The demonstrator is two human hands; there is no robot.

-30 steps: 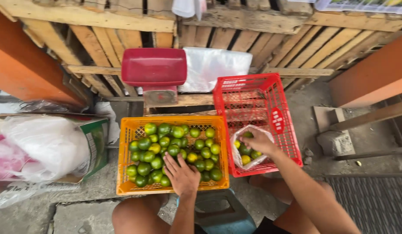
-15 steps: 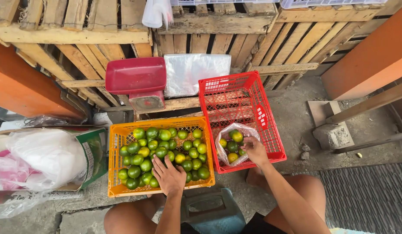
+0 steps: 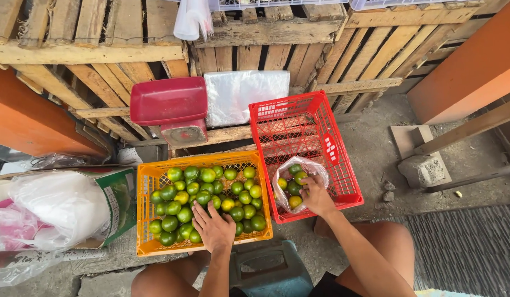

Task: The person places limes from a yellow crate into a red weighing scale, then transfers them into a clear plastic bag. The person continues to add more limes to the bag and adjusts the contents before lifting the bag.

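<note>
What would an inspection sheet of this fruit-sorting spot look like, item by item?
Surface: rough concrete ground, gritty, with a dark ribbed mat at the right.
Job's things: orange crate full of green and yellow citrus fruits; red crate holding a clear plastic bag with a few fruits.
Clutter: red weighing scale, folded plastic sheets, cardboard box of bags, concrete block.
Grippers: left hand flat on the fruits in the orange crate; right hand at the bag's mouth, grip unclear.
Cables: nothing seen.
Surroundings: stacked wooden pallets, orange wall.
</note>
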